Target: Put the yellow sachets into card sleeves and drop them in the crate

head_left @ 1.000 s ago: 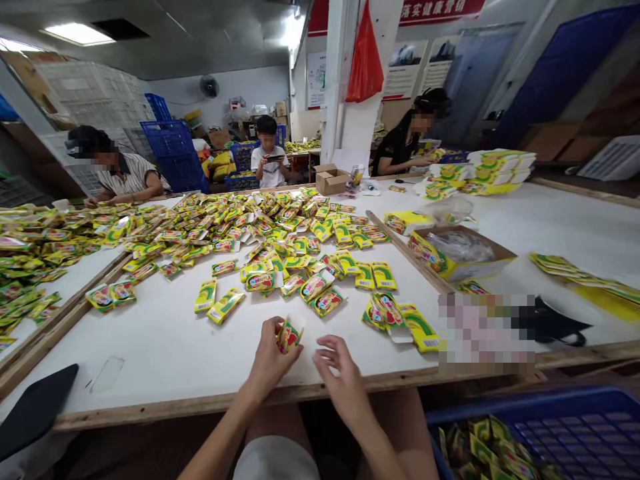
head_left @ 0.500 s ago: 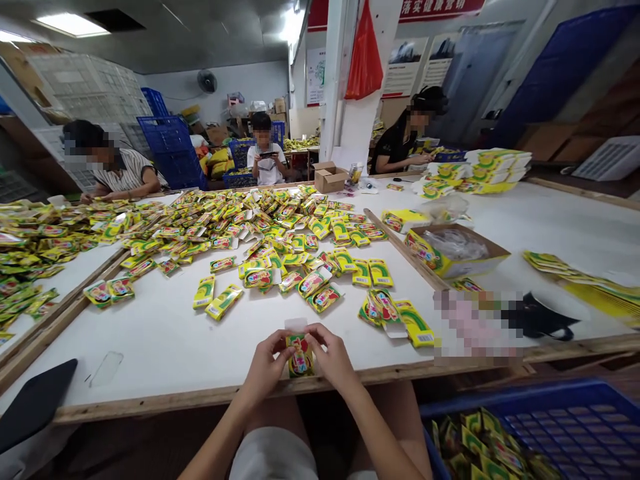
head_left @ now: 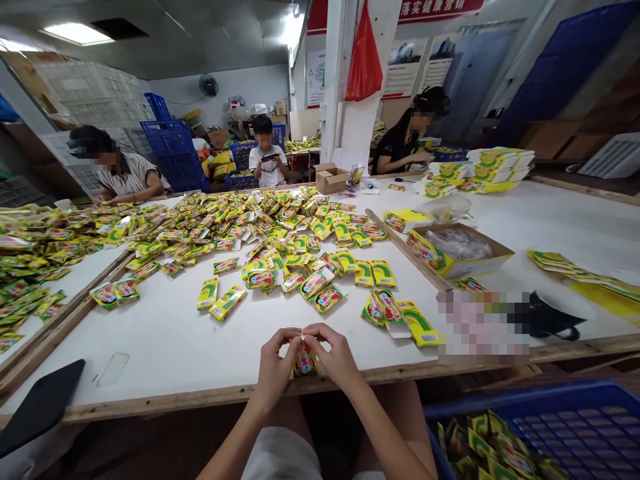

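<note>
Close to the table's front edge, a small yellow and green printed box (head_left: 305,362) stands between my two hands. My left hand (head_left: 276,360) grips its left side and top, fingers bent and thumb on the front. From the other side my right hand (head_left: 331,353) pinches the top, its fingertips meeting those of the left. The box's top end is hidden under my fingers. Past my hands lie loose boxes of the same kind, with two yellow boxes (head_left: 227,303) to the left and a small group (head_left: 387,308) to the right.
A big heap of boxes (head_left: 240,220) covers the table's far part. Wooden strips (head_left: 407,250) divide the white tabletop. An open carton (head_left: 460,250) stands at right; a blue basket (head_left: 500,393) with boxes sits below. A dark flat object (head_left: 45,400) lies front left. Several people sit beyond.
The white top flap that stuck up from the box no longer shows. My fingers have come together over the box's top. The view has shifted slightly.
</note>
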The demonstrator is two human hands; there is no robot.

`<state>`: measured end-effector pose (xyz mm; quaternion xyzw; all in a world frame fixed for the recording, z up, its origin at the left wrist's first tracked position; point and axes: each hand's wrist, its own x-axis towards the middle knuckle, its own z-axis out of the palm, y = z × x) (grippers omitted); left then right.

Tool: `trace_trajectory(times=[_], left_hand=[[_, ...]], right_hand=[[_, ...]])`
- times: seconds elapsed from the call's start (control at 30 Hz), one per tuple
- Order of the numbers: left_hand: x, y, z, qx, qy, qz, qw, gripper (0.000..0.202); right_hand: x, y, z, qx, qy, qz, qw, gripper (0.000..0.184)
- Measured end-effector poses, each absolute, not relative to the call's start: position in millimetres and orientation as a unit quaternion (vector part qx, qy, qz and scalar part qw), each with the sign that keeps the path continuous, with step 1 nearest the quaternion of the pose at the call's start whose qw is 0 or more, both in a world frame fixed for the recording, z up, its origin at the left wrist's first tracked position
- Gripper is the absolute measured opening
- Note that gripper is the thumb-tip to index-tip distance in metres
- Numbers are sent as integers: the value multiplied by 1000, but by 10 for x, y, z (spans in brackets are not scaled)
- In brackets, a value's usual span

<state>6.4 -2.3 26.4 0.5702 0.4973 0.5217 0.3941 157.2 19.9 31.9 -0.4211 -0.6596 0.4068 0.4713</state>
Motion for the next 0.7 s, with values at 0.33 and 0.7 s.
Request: trace_trajectory(times=[0.33,0.7], left_hand=[[42,133,202,530,506,534,421,21],[-338,367,318,678,502,468,263,22]], right_hand=[[1518,308,369,-466,-656,390,448,17],[2320,-71,450,-538,-635,271,484,28]])
